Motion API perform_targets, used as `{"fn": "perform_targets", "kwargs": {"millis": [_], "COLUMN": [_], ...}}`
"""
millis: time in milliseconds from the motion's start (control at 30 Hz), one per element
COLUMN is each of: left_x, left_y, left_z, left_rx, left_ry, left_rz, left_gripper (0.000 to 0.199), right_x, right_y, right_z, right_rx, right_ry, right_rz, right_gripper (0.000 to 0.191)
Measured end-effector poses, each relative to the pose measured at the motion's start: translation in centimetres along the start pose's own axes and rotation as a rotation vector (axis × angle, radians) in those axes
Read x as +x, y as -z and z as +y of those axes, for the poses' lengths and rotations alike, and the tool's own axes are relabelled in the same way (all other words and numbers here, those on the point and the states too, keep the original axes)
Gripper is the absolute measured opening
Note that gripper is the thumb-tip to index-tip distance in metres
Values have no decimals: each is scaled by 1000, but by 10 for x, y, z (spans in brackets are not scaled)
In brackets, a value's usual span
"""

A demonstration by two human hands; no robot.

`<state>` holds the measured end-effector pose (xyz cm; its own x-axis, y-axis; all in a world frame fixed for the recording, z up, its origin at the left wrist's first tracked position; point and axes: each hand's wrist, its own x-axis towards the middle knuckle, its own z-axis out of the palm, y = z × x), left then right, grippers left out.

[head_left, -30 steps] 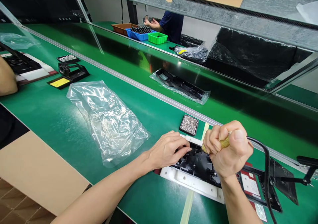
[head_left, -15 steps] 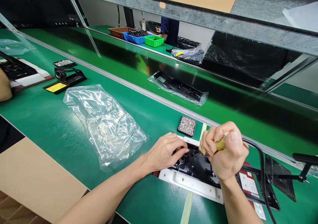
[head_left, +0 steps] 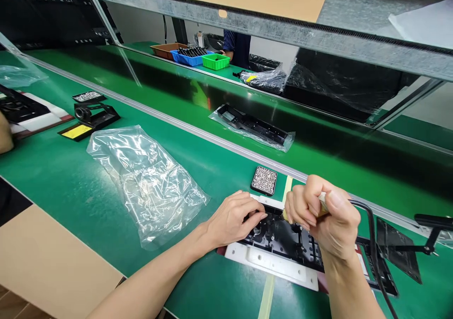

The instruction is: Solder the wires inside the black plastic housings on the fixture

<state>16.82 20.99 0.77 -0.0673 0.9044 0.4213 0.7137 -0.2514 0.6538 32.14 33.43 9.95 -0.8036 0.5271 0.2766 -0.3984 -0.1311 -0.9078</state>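
Note:
A black plastic housing (head_left: 285, 239) with ribs and screw posts lies in a white fixture (head_left: 272, 263) on the bench. My right hand (head_left: 334, 220) is wrapped around a yellowish corded electric screwdriver (head_left: 323, 205) above the housing; its tip is hidden. From the back of the fist a black cable (head_left: 373, 248) curves down to the right. My left hand (head_left: 235, 219) rests on the housing's left end with thumb and fingers pinched; whatever is between them is too small to make out. Just behind the fixture sits a black tray full of small metal screws (head_left: 264, 180).
A clear plastic bag (head_left: 150, 187) lies on the left of the green bench. Another black part (head_left: 253, 125) sits bagged on the belt behind a metal rail. Black stand parts (head_left: 398, 250) are at right. A metal shelf (head_left: 247, 26) crosses overhead. A co-worker's arm (head_left: 4, 132) shows far left.
My right hand has moved slightly right and tilted, uncovering more of the housing's right end. The left hand keeps its place on the housing. The camera view has shifted a little.

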Motion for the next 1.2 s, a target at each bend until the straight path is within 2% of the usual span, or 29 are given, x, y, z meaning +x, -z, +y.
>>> {"fn": "perform_targets", "kwargs": {"millis": [133, 300, 433, 700, 1200], "left_x": [-1, -1, -2, -6, -2], "left_y": [1, 4, 6, 6, 6], "left_z": [0, 1, 2, 1, 4], "left_rx": [-11, -18, -14, -5, 23], "left_ry": [-10, -31, -26, -19, -38], "left_rz": [8, 20, 11, -7, -9], "left_gripper": [13, 13, 13, 13, 11], "right_x": [-1, 1, 1, 3, 2], "right_y": [6, 7, 0, -13, -18], "right_z": [-7, -26, -32, -22, -8], "right_rx": [39, 42, 13, -2, -7], "right_ry": [18, 129, 196, 172, 127], "right_rz": [3, 227, 322, 325, 296], "right_gripper": [37, 45, 45, 44, 44]}}
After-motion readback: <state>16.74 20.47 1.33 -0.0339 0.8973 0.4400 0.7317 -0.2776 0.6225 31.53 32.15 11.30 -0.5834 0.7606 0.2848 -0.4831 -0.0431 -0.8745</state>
